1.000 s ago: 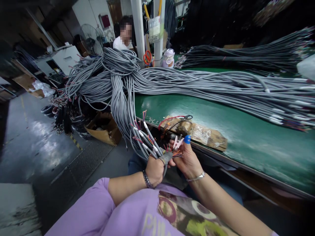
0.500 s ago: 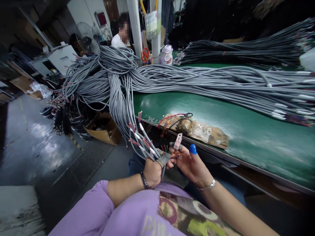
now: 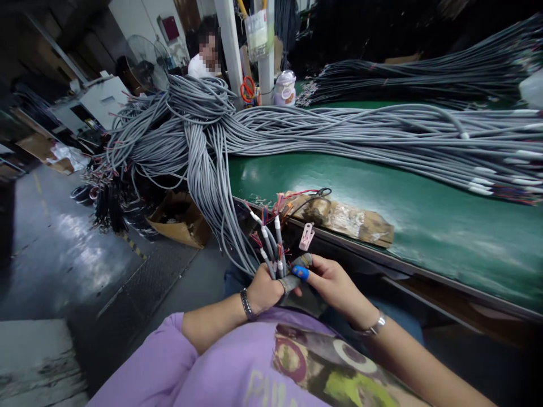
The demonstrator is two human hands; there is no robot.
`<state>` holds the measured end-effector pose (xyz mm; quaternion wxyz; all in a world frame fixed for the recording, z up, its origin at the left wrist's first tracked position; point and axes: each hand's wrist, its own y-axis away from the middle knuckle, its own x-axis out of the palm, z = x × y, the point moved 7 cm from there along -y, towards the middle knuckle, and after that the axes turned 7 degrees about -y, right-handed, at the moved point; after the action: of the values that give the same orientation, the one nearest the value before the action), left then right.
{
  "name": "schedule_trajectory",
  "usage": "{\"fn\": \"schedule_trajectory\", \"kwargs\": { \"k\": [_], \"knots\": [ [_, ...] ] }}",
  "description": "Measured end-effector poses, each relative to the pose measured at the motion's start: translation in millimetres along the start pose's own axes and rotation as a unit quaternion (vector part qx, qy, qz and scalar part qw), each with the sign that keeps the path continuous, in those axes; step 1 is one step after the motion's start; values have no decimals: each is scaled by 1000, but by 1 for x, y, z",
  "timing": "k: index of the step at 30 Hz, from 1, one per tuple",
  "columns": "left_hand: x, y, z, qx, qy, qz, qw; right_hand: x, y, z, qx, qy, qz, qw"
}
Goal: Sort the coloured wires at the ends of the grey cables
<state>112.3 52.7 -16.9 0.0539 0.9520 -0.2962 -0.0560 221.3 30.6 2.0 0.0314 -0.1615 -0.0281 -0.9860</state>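
Observation:
My left hand (image 3: 265,289) is closed around the ends of several grey cables (image 3: 271,243), whose stripped coloured wires stick upward. The cables run from a big grey bundle (image 3: 220,147) draped over the green table's edge. My right hand (image 3: 335,282) has its fingers pinched against those cable ends beside my left thumb; a blue finger cot (image 3: 300,272) covers one fingertip and grey tape wraps others. A pink clip (image 3: 306,236) hangs on wires just above my hands, free of both.
A taped cardboard pad (image 3: 348,221) with red and black leads lies at the green table (image 3: 382,192) front edge. More cable bundles (image 3: 424,85) lie at the back. A cardboard box (image 3: 180,220) sits on the floor left. Another person (image 3: 203,56) sits behind the pile.
My right hand let go of the pink clip, which now hangs free, and moved left and down onto the cable ends. My left hand turned the cable ends more upright.

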Motion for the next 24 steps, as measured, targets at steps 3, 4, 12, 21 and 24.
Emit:
{"fn": "schedule_trajectory", "kwargs": {
  "k": [3,4,12,21,24],
  "knots": [
    [-2,1,1,-5,26,-18,999,-1,1,-2,-10,4,-26,1000],
    [-2,1,1,-8,44,-30,999,-2,2,-2,-17,-1,-45,999],
    [-3,2,-3,20,102,-92,990,1,6,-10,-11,-98,-109,989],
    [0,-4,-23,-1,159,-94,983,-21,-15,-16,57,-256,-75,962],
    [3,-8,-30,3,161,-94,983,-17,-27,-11,75,-230,-27,970]
  ]
}}
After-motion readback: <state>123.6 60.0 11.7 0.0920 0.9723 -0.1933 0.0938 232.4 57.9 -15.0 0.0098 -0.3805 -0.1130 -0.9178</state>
